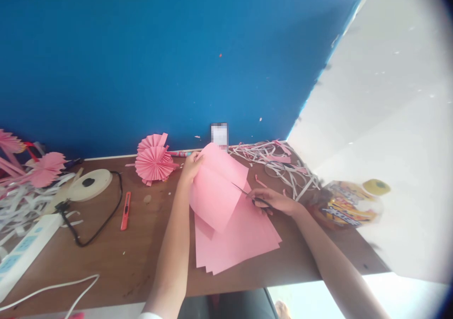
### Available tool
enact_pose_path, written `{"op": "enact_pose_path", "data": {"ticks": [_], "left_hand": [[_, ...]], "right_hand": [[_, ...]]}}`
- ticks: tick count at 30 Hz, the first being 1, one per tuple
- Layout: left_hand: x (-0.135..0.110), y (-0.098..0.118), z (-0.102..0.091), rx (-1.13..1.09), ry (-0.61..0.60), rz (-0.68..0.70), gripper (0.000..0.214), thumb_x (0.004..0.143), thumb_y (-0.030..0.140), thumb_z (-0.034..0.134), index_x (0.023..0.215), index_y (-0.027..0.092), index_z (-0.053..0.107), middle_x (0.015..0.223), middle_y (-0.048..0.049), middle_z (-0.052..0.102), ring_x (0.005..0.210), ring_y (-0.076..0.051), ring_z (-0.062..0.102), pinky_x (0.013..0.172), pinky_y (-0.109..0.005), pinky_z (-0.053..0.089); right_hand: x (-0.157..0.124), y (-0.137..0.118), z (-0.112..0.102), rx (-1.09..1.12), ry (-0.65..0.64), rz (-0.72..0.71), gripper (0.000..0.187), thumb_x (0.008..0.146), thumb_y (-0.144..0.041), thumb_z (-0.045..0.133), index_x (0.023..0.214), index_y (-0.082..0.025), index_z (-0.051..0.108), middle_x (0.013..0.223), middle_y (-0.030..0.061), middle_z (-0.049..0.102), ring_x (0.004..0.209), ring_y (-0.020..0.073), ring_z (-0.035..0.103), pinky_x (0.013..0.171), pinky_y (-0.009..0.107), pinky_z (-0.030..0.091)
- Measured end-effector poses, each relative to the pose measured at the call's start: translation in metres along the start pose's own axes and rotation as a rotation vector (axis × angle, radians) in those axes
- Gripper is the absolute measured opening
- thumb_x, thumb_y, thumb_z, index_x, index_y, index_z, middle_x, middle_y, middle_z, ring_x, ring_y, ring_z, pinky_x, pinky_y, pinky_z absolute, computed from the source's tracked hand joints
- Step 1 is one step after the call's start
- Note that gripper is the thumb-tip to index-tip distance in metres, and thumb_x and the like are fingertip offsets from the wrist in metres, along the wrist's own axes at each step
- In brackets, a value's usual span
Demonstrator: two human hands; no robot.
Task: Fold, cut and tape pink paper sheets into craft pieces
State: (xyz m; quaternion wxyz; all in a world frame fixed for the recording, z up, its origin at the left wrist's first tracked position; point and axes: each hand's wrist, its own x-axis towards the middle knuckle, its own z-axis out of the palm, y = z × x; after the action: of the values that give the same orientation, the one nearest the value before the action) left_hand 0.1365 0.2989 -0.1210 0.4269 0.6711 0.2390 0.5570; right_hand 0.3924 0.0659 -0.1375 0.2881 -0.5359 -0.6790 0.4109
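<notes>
A sheet of pink paper (215,187) is raised and curved, its upper left edge gripped in my left hand (193,165). In my right hand (271,200) is a pair of dark-handled scissors (240,188), the blades reaching into the sheet from its right side. Below the raised sheet lies a stack of pink paper (237,253), its corners slightly fanned out. Just left of my left hand sit pleated pink paper fans (155,163).
A red box cutter (125,210), a round white disc (90,185) with a black cable and a white power strip (30,250) occupy the left side. Paper strips (279,161) are heaped along the back right. A large plastic jar (348,203) stands at the right; a phone (219,136) leans on the wall.
</notes>
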Motion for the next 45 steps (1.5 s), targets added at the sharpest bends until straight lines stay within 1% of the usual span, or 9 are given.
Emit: {"op": "enact_pose_path", "data": {"ticks": [7, 15, 19, 21, 26, 34, 39, 45], "left_hand": [[0.0019, -0.0032, 0.0003, -0.052, -0.002, -0.016, 0.041, 0.074, 0.049, 0.065, 0.096, 0.015, 0.062, 0.097, -0.0072, 0.063, 0.089, -0.018, 0.058, 0.074, -0.024, 0.044], [0.0010, -0.0004, -0.0008, -0.083, 0.012, -0.071, 0.043, 0.070, 0.051, 0.069, 0.095, 0.016, 0.062, 0.096, -0.0057, 0.063, 0.083, -0.016, 0.057, 0.073, -0.024, 0.042], [0.0005, -0.0014, -0.0001, -0.115, -0.017, -0.092, 0.044, 0.069, 0.051, 0.070, 0.094, 0.016, 0.062, 0.095, -0.0055, 0.063, 0.082, -0.016, 0.058, 0.073, -0.024, 0.042], [0.0006, -0.0014, 0.0008, -0.120, -0.024, -0.092, 0.043, 0.069, 0.050, 0.070, 0.093, 0.016, 0.062, 0.095, -0.0056, 0.063, 0.081, -0.016, 0.058, 0.073, -0.024, 0.042], [0.0006, 0.0005, 0.0021, -0.106, 0.015, -0.071, 0.041, 0.070, 0.049, 0.069, 0.093, 0.017, 0.062, 0.095, -0.0051, 0.063, 0.081, -0.015, 0.058, 0.072, -0.023, 0.041], [-0.0011, 0.0016, 0.0019, -0.092, -0.003, -0.072, 0.043, 0.070, 0.050, 0.069, 0.096, 0.016, 0.062, 0.095, -0.0060, 0.062, 0.081, -0.016, 0.058, 0.070, -0.023, 0.042], [-0.0010, 0.0016, 0.0012, -0.088, -0.003, -0.070, 0.041, 0.071, 0.049, 0.068, 0.094, 0.016, 0.062, 0.093, -0.0056, 0.062, 0.081, -0.015, 0.058, 0.069, -0.023, 0.043], [-0.0011, 0.0037, 0.0014, -0.082, 0.007, -0.080, 0.043, 0.070, 0.050, 0.069, 0.094, 0.015, 0.062, 0.091, -0.0062, 0.062, 0.080, -0.016, 0.058, 0.068, -0.023, 0.043]], "right_hand": [[0.0008, -0.0010, -0.0002, 0.006, 0.000, 0.000, 0.052, 0.080, -0.054, 0.061, 0.111, -0.013, 0.052, 0.074, 0.0001, 0.052, 0.057, 0.0058, 0.054, 0.041, 0.012, 0.038], [-0.0003, -0.0002, -0.0010, 0.018, -0.014, -0.006, 0.048, 0.081, -0.051, 0.062, 0.109, -0.014, 0.052, 0.072, -0.0010, 0.050, 0.058, 0.0053, 0.054, 0.041, 0.010, 0.038], [-0.0010, -0.0023, -0.0004, 0.013, -0.010, -0.013, 0.047, 0.082, -0.050, 0.061, 0.110, -0.014, 0.052, 0.075, -0.0004, 0.051, 0.057, 0.0043, 0.054, 0.040, 0.010, 0.037], [-0.0007, -0.0021, -0.0003, 0.017, -0.015, -0.013, 0.047, 0.082, -0.050, 0.061, 0.110, -0.014, 0.052, 0.076, -0.0002, 0.050, 0.058, 0.0045, 0.054, 0.040, 0.010, 0.037], [0.0008, 0.0003, -0.0006, 0.011, -0.022, -0.009, 0.047, 0.082, -0.051, 0.060, 0.111, -0.014, 0.052, 0.073, -0.0007, 0.050, 0.056, 0.0048, 0.054, 0.040, 0.010, 0.037], [0.0012, -0.0009, -0.0011, 0.012, -0.017, -0.003, 0.050, 0.081, -0.052, 0.061, 0.112, -0.013, 0.051, 0.073, 0.0001, 0.052, 0.055, 0.0056, 0.054, 0.040, 0.012, 0.038], [0.0007, -0.0016, -0.0011, 0.018, -0.011, 0.001, 0.052, 0.080, -0.052, 0.061, 0.112, -0.013, 0.051, 0.071, -0.0001, 0.051, 0.056, 0.0056, 0.053, 0.040, 0.012, 0.038], [0.0006, -0.0014, -0.0017, 0.005, -0.011, 0.001, 0.052, 0.081, -0.053, 0.060, 0.112, -0.013, 0.051, 0.072, 0.0005, 0.053, 0.053, 0.0050, 0.053, 0.040, 0.011, 0.037]]}}
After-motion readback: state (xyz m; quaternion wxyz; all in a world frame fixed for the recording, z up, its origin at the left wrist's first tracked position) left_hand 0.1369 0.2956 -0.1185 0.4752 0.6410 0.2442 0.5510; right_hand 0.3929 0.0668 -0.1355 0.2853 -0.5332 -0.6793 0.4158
